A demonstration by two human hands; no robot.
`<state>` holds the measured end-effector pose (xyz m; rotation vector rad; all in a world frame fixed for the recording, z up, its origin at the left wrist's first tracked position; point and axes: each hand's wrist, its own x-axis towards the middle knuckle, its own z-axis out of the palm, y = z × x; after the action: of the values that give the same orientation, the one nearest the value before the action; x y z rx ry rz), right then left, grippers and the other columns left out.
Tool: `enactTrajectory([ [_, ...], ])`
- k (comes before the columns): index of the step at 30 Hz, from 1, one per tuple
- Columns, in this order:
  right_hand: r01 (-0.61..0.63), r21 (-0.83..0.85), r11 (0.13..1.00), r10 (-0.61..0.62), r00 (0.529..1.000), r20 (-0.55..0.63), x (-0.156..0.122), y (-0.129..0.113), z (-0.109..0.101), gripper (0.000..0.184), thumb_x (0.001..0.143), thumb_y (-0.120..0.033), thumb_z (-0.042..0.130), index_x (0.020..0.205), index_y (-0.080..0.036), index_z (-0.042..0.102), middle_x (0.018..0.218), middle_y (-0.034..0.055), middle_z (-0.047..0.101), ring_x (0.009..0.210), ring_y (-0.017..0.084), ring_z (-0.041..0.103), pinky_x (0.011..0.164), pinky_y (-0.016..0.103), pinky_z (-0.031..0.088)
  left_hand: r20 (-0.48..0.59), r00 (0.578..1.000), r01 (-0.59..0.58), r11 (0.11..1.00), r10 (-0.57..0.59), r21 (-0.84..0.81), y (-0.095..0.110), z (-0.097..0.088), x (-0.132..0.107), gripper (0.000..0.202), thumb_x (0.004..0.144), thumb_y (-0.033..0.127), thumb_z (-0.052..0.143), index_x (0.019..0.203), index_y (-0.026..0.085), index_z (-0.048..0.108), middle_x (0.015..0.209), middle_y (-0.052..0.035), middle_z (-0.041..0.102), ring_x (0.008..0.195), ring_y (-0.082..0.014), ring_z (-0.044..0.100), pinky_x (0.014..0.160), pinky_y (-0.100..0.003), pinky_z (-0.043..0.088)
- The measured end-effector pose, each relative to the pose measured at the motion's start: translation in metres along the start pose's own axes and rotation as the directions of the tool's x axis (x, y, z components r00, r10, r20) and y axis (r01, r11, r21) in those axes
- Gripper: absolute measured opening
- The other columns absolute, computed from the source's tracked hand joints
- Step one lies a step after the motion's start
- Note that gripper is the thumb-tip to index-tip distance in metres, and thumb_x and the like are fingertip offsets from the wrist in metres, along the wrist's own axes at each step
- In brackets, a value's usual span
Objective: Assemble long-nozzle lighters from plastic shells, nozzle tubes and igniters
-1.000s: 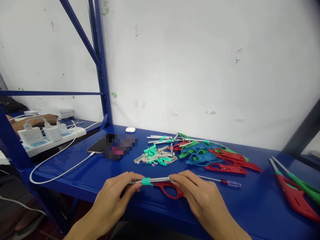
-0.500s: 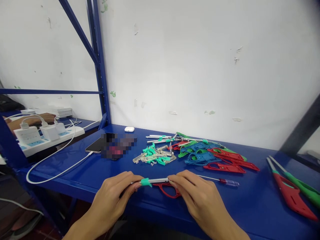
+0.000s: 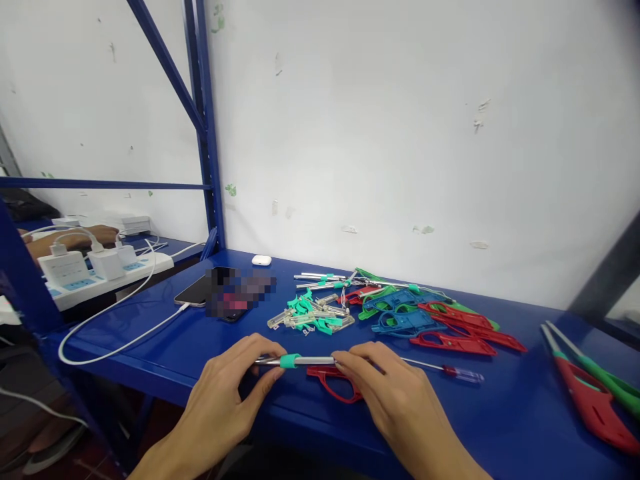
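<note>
Head view: looking down over a blue desk (image 3: 190,350), with a slim metal tube (image 3: 316,361) held about level near the front edge.
Left hand (image 3: 233,380): grip narrowed to a pinch on the darker, shiny end of the tube.
Right hand (image 3: 393,383): grip likewise pinched tight, on the paler end, with the tip hidden behind the fingers.
Tube axis: running left to right, nearly straight from one grip to the other.
Teal collar (image 3: 289,361): around the tube, just beside the left grip, well apart from the right.
Red casing (image 3: 319,371): just below the tube in view, partly behind the right hand; contact impossible to tell.
Screwdriver (image 3: 467,375): lying beyond the right hand, handle to the right.
Small parts (image 3: 326,325): heaped past the tube, with coloured casings (image 3: 407,323) to the right.
Phone (image 3: 200,290): at far left, with a white cable (image 3: 125,349) plugged in.
Room: white wall (image 3: 375,133) behind, blue frame (image 3: 209,147) at left.
</note>
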<state>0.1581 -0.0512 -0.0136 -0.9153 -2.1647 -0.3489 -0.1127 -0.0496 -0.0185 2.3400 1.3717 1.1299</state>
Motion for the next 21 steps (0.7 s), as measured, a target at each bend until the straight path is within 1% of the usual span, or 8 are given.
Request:
enactTrajectory([
  [2, 0.044, -0.063, 0.997, -0.046, 0.999, -0.017, 0.002, 0.0, 0.003, 0.034, 0.111, -0.016, 0.037, 0.122, -0.021, 0.069, 0.099, 0.0071, 0.074, 0.078, 0.019, 0.07, 0.061, 0.028, 0.05, -0.027, 0.999, 0.019, 1.0, -0.019, 0.003, 0.0, 0.0, 0.0, 0.02, 0.105, 0.041, 0.055, 0.112, 0.027, 0.068, 0.102, -0.0007, 0.073, 0.081, -0.0167, 0.065, 0.075, -0.025, 0.053],
  [4, 0.094, -0.12, 0.988, -0.096, 0.995, -0.015, 0.005, 0.0, 0.006, 0.039, 0.109, -0.011, 0.033, 0.122, -0.019, 0.069, 0.098, 0.0079, 0.074, 0.078, 0.019, 0.07, 0.056, 0.028, 0.047, -0.038, 0.999, 0.035, 0.999, -0.035, 0.006, -0.004, 0.0, -0.001, 0.021, 0.105, 0.039, 0.056, 0.117, 0.027, 0.068, 0.107, -0.0012, 0.072, 0.085, -0.0172, 0.066, 0.081, -0.027, 0.054],
  [7, 0.164, -0.173, 0.971, -0.168, 0.986, -0.01, 0.008, 0.0, 0.008, 0.042, 0.107, -0.005, 0.032, 0.117, -0.016, 0.072, 0.091, 0.007, 0.074, 0.073, 0.019, 0.067, 0.05, 0.029, 0.042, -0.012, 1.0, 0.021, 1.0, -0.021, 0.002, -0.01, 0.0, -0.002, 0.025, 0.104, 0.037, 0.058, 0.126, 0.029, 0.068, 0.113, -0.0019, 0.072, 0.092, -0.0184, 0.068, 0.087, -0.029, 0.055],
  [9, 0.188, -0.18, 0.966, -0.196, 0.98, -0.025, 0.01, -0.001, 0.009, 0.041, 0.105, -0.002, 0.035, 0.114, -0.015, 0.073, 0.087, 0.0055, 0.074, 0.071, 0.018, 0.065, 0.049, 0.029, 0.04, 0.013, 1.0, -0.003, 1.0, 0.003, -0.016, -0.012, 0.0, -0.001, 0.025, 0.104, 0.038, 0.059, 0.126, 0.031, 0.07, 0.113, -0.0018, 0.072, 0.098, -0.0195, 0.068, 0.089, -0.029, 0.055],
  [11, 0.198, -0.176, 0.964, -0.206, 0.978, -0.03, 0.01, -0.003, 0.011, 0.041, 0.104, -0.001, 0.036, 0.113, -0.016, 0.073, 0.086, 0.0046, 0.074, 0.071, 0.018, 0.064, 0.048, 0.029, 0.04, 0.02, 1.0, -0.016, 0.999, 0.017, -0.031, -0.014, 0.0, 0.001, 0.023, 0.105, 0.037, 0.058, 0.121, 0.031, 0.073, 0.112, -0.0017, 0.072, 0.101, -0.0203, 0.068, 0.089, -0.029, 0.055],
  [14, 0.205, -0.179, 0.962, -0.206, 0.978, 0.009, 0.009, -0.003, 0.014, 0.041, 0.102, 0.001, 0.038, 0.112, -0.017, 0.073, 0.087, 0.0045, 0.073, 0.073, 0.019, 0.065, 0.048, 0.03, 0.038, 0.008, 1.0, -0.022, 1.0, 0.022, -0.008, -0.016, 0.001, 0.003, 0.021, 0.105, 0.034, 0.058, 0.117, 0.032, 0.076, 0.11, -0.0014, 0.072, 0.102, -0.0215, 0.067, 0.09, -0.031, 0.054],
  [16, 0.209, -0.173, 0.962, -0.206, 0.978, 0.038, 0.007, -0.002, 0.016, 0.039, 0.1, 0.001, 0.041, 0.112, -0.018, 0.072, 0.088, 0.0044, 0.073, 0.075, 0.019, 0.065, 0.048, 0.03, 0.038, 0.007, 1.0, -0.009, 1.0, 0.008, 0.015, -0.018, 0.001, 0.003, 0.021, 0.104, 0.034, 0.06, 0.117, 0.033, 0.076, 0.111, -0.001, 0.072, 0.103, -0.0224, 0.066, 0.091, -0.033, 0.053],
  [21, 0.174, -0.161, 0.971, -0.151, 0.978, 0.146, 0.003, 0.002, 0.019, 0.039, 0.095, 0.0, 0.055, 0.124, -0.022, 0.068, 0.097, 0.0039, 0.073, 0.082, 0.019, 0.066, 0.052, 0.028, 0.041, 0.045, 0.999, 0.007, 1.0, -0.006, -0.021, -0.017, -0.001, 0.003, 0.022, 0.105, 0.031, 0.059, 0.121, 0.033, 0.074, 0.112, -0.0009, 0.069, 0.104, -0.0214, 0.066, 0.091, -0.033, 0.053],
])
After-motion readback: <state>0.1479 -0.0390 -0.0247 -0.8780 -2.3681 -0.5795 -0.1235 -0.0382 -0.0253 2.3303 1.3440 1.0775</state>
